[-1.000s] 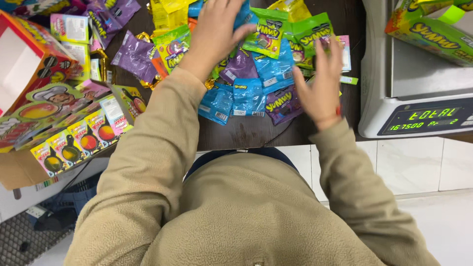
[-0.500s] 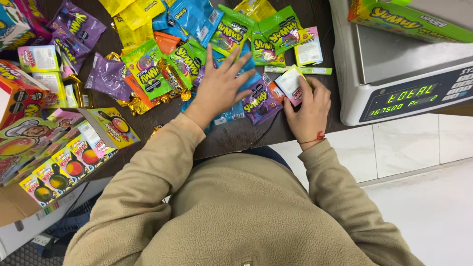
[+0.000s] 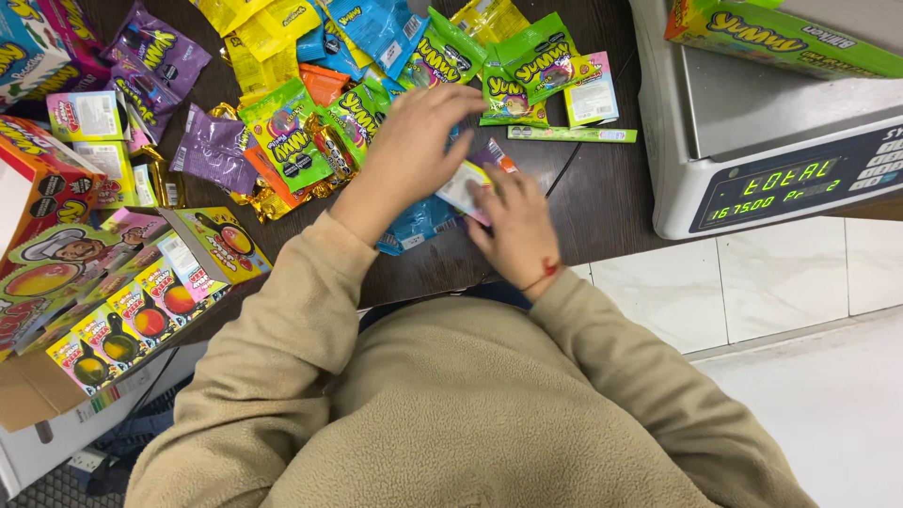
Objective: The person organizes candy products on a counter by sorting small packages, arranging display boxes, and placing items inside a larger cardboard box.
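Far left on my feed, a cardboard display box of small colourful cartons sits at the edge of the dark table, with purple packets and a green packet spread just beyond it. Moving in, my left hand lies palm down over the heap of sweets, fingers loosely spread and slightly curled, the fingertips resting on the packets; I cannot tell whether it actually grips any of them. Blue packets show from under its wrist. Just beside it, my right hand, a red thread at the wrist, has its fingers laid on a small white-backed packet that lies between the two hands near the table's front edge; the fingers are nearly flat, pressing rather than closed around it. Further right lie more green packets and a thin green strip, then a weighing scale with a lit green display and a green box on its pan.
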